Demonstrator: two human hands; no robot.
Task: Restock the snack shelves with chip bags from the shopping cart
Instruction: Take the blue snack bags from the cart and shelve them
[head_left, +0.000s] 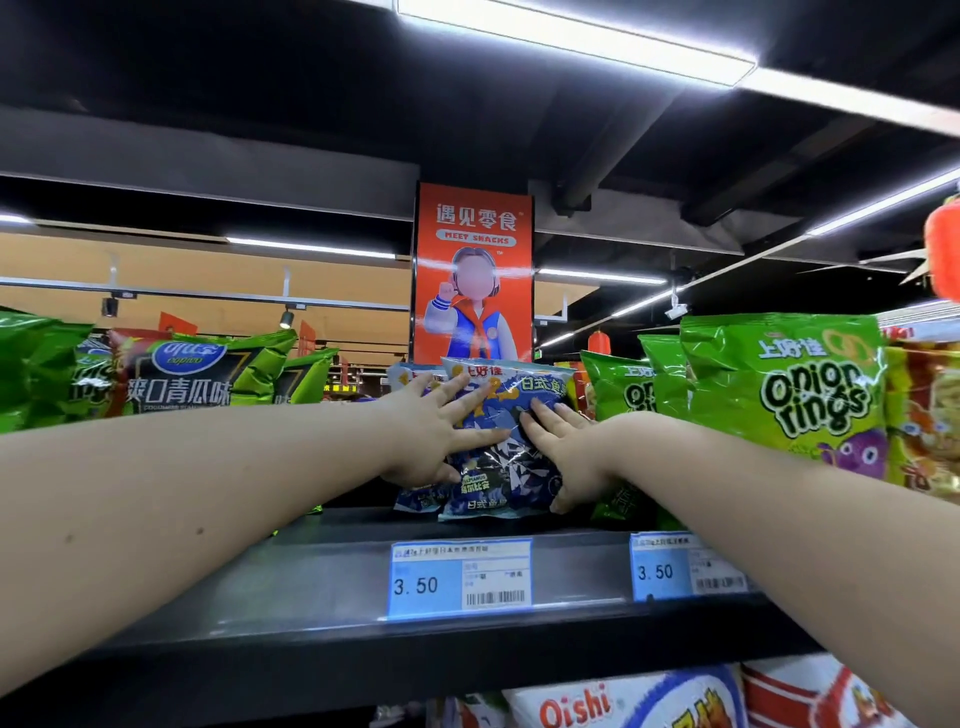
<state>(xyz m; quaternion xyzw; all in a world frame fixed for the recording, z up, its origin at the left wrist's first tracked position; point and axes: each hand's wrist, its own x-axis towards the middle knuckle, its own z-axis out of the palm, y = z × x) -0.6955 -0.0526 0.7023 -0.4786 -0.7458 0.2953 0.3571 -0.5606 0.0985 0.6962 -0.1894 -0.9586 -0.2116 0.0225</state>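
Observation:
A blue chip bag (511, 467) stands upright on the top black shelf (332, 587), with another blue bag just behind it (415, 376). My left hand (434, 431) lies flat on the front of the bag, fingers spread and straight. My right hand (566, 457) presses against the bag's right side with straight fingers, its thumb down near the bag's lower corner. Both arms reach up to the shelf. The shopping cart is out of view.
Green onion rings bags (784, 384) stand right of the blue bags; green and black cucumber chip bags (192, 376) stand to the left. Price tags reading 3.50 (460, 579) line the shelf edge. Oishi bags (623, 701) sit on the shelf below. An orange snack sign (472, 270) stands behind.

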